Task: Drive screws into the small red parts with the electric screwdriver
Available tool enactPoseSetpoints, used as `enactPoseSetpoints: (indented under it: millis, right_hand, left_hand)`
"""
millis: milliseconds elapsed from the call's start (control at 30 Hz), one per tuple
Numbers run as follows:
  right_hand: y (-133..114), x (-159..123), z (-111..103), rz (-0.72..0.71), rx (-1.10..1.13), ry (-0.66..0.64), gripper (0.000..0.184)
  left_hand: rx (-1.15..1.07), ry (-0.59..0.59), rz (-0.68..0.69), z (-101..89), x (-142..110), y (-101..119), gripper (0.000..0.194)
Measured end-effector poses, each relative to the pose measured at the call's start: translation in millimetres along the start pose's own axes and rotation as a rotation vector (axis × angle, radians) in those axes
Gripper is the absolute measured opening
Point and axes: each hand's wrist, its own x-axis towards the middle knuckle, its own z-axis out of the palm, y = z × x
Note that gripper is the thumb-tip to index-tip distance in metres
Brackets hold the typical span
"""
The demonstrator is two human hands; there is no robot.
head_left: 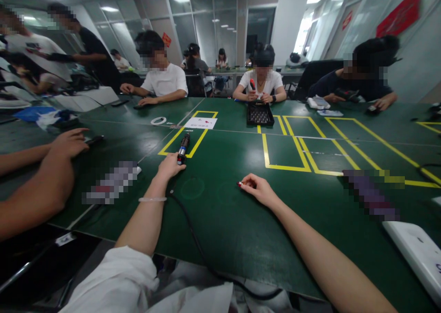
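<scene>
My left hand [169, 165] rests on the green table [241, 221] and grips the near end of an electric screwdriver [183, 148] that lies pointing away from me. Its black cable [193, 239] runs back toward my lap. My right hand [257, 187] lies to the right, fingers pinched on a small red and white object [240, 184] too small to name. A thin bracelet circles my left wrist.
Yellow tape rectangles [285, 143] mark the table. A black tray [259, 114] sits before a seated person opposite; a white paper [200, 123] and a white ring [158, 120] lie further left. A co-worker's arms [44, 175] reach in at left. A white device [418, 253] lies at the right edge.
</scene>
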Motion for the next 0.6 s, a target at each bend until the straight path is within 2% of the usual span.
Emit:
enactPoseSetpoints:
  millis: [100, 233, 600]
  right_hand:
    - [3, 1, 0, -0.006, -0.008, 0.011, 0.03]
    - [7, 2, 1, -0.013, -0.001, 0.025, 0.03]
    - [7, 2, 1, -0.041, -0.024, 0.076, 0.029]
  left_hand:
    - [0.025, -0.006, -0.001, 2.0, -7, 19, 0.054]
    - [0.02, -0.004, 0.063, 4.8, -24, 47, 0.061]
    - [-0.171, -0.036, 0.493, 14.8, -89, 146, 0.068]
